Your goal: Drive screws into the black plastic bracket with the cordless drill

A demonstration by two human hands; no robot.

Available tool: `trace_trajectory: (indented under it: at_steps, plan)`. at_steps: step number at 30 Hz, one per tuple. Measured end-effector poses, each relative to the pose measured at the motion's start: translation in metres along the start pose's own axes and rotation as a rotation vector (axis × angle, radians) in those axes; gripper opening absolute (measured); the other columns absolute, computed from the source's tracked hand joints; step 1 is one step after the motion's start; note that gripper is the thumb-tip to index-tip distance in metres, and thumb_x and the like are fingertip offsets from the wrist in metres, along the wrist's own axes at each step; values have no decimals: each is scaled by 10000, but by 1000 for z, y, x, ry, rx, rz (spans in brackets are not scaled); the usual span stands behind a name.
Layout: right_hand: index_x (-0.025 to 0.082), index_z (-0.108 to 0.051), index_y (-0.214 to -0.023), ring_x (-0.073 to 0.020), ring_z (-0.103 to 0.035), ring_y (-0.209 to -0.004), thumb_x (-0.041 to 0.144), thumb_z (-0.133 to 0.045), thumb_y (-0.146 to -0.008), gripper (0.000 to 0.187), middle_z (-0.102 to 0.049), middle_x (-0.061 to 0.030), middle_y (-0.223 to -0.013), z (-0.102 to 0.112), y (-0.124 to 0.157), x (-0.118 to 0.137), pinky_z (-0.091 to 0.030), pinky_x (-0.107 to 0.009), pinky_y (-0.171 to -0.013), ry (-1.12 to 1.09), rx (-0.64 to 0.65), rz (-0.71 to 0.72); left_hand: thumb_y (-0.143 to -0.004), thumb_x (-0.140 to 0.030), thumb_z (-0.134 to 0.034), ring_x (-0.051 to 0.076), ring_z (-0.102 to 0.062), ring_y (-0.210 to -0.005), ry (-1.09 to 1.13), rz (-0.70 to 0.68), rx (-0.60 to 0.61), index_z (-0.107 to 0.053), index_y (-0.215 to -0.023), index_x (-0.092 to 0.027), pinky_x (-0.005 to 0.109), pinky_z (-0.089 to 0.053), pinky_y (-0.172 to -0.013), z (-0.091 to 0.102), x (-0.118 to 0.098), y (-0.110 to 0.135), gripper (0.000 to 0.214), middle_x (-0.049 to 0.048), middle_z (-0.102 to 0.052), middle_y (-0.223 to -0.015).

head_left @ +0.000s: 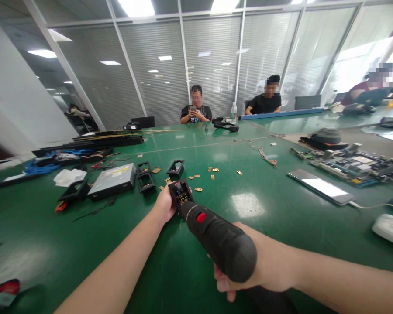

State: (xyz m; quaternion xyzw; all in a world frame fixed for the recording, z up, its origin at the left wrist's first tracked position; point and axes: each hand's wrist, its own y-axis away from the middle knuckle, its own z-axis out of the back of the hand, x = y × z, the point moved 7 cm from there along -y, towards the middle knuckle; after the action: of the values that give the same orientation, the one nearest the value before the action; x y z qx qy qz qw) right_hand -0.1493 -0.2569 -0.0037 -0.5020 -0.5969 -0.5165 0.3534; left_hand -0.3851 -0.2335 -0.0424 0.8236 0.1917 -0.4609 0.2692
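Note:
My left hand (165, 203) is closed around a black plastic housing (174, 192) with brass-coloured parts inside. In my right hand (245, 261) is a black cordless drill (221, 237) with a red switch on top. The drill's front end points into the housing's opening; its tip is hidden. Beyond the left hand stand more black housings (146, 182), and one (176, 168) sits just past the held one. Several small brass plates (198, 189) lie scattered on the green table (216, 209).
On the left are a disc drive (113, 181), white tissue (70, 178) and dark bars (108, 144). To the right lie a phone (321, 186) with a cable, circuit boards (360, 163) and a white power strip (391, 229). A bottle (233, 113) stands across the table, where people sit.

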Motion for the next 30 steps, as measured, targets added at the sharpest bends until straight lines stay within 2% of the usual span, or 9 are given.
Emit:
trace_trajectory:
  at_steps: [4,10,16,19,21,23,27,30]
  plan:
    - [111,-604,-1014,-135,-703,-622,151,-909,-634,489,-702,-29,-797,3,0,-3,-555,-203,-561,4,-10,5,-918,-291,-472,250,-717,-647,2,-16,3,-675,-873,-126,346,-575,-578,0,-1,1,265,120,-742,-751]
    - [133,-598,-1014,-150,-715,-645,218,-932,-632,515,-691,-21,-845,5,0,-9,-569,-231,-581,-36,5,-13,-921,-281,-451,248,-719,-660,-9,-6,-7,-679,-861,-119,346,-581,-592,0,0,-1,286,129,-738,-757]
    - [138,-591,-1048,-148,-689,-635,258,-916,-624,548,-664,-23,-877,2,0,-5,-546,-247,-571,19,-2,-33,-914,-306,-474,242,-719,-663,0,12,-3,-688,-856,-130,346,-587,-603,2,2,-2,283,121,-744,-765]
    - [154,-566,-1161,-186,-682,-733,254,-916,-595,673,-683,-32,-889,5,6,8,-562,-314,-679,169,-106,38,-909,-317,-483,247,-720,-673,9,27,-7,-688,-854,-130,355,-591,-616,3,3,-2,283,123,-743,-767]
    - [180,-430,-1381,-205,-670,-770,256,-903,-619,900,-686,-12,-855,7,13,20,-549,-333,-711,281,-211,123,-906,-312,-486,249,-723,-684,21,23,-9,-686,-859,-129,355,-591,-626,3,3,-2,275,125,-741,-771]
    - [195,-319,-1488,-209,-658,-772,243,-865,-657,996,-692,-21,-890,10,19,30,-539,-336,-700,351,-286,184,-904,-297,-482,246,-722,-685,24,8,2,-684,-867,-130,348,-589,-629,3,2,-3,264,123,-737,-767]
    - [185,-450,-1448,-225,-669,-830,132,-757,-657,850,-708,-90,-1090,21,24,43,-555,-342,-700,372,-338,197,-913,-294,-466,237,-719,-691,28,8,12,-684,-884,-122,342,-590,-648,5,3,-6,279,128,-736,-780]
    - [198,-498,-1442,-270,-668,-1019,127,-767,-661,829,-693,-100,-1217,35,25,57,-554,-398,-883,478,-353,285,-919,-290,-470,231,-711,-675,62,9,-8,-670,-891,-140,353,-594,-658,7,2,-8,252,108,-727,-764]
